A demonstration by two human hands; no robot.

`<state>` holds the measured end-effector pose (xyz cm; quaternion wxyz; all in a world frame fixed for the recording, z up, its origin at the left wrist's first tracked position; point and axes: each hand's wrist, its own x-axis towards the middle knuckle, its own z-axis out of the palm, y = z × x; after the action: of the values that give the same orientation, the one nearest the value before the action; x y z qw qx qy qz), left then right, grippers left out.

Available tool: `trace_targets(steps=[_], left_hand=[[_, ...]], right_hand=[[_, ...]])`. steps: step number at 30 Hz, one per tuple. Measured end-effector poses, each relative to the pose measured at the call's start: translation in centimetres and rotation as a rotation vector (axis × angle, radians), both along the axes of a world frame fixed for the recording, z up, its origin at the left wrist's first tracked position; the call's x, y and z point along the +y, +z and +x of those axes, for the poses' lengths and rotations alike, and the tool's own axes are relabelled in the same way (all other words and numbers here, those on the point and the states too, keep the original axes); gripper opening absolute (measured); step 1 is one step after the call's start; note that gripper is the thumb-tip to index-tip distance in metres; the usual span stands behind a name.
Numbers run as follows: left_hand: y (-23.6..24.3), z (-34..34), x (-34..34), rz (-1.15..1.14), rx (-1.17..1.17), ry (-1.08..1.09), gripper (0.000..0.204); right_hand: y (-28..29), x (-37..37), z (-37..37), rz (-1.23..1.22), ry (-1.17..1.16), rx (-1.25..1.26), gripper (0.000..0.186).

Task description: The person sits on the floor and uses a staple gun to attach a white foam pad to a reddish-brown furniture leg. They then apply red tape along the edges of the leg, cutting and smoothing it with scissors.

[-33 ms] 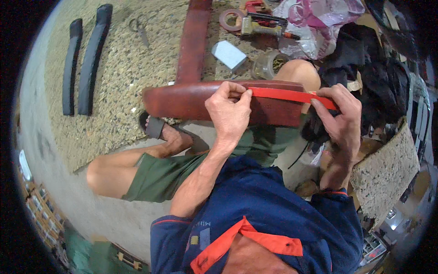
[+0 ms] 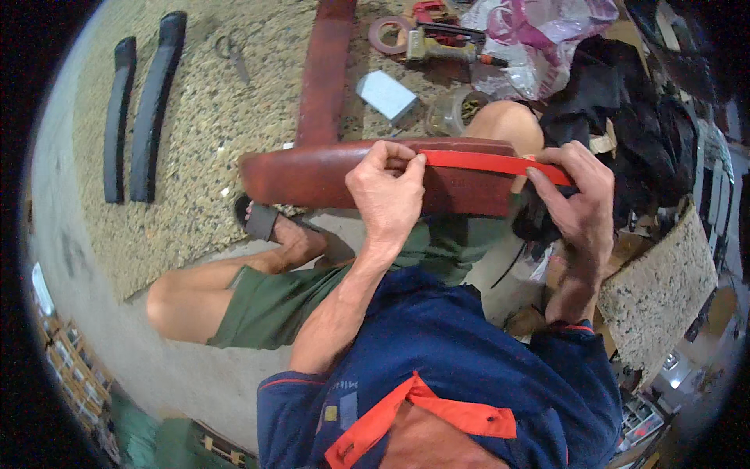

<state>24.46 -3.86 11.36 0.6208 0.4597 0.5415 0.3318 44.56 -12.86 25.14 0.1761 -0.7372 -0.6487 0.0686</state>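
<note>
Mid-frame: my left hand pinches the red strip onto the brown padded piece; right hand grips its other end, taut. No visible shift.

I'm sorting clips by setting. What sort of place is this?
Probably a small upholstery or repair workshop, worked on the floor. Hand tools and a tape roll lie on the speckled floor, beside two black padded pieces and the brown padded part being taped.
</note>
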Motion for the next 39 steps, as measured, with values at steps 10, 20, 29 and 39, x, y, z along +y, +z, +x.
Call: trace_targets(steps=[10, 20, 29, 39], left_hand=[[-0.7, 0.6, 0.4, 0.061, 0.066, -0.003, 0.013], [-0.5, 0.4, 0.4, 0.031, 0.002, -0.016, 0.014], [-0.6, 0.1, 0.2, 0.149, 0.073, -0.060, 0.010], [-1.2, 2.0, -3.7, 0.839, 0.247, -0.830, 0.105]], right_hand=[[-1.4, 0.2, 1.6, -0.052, -0.023, -0.083, 0.019], [-1.8, 0.3, 2.0, -0.049, -0.018, -0.135, 0.017], [-2.3, 0.4, 1.3, -0.148, -0.080, -0.269, 0.019], [-2.5, 1.7, 0.5, -0.169, -0.057, -0.309, 0.019]])
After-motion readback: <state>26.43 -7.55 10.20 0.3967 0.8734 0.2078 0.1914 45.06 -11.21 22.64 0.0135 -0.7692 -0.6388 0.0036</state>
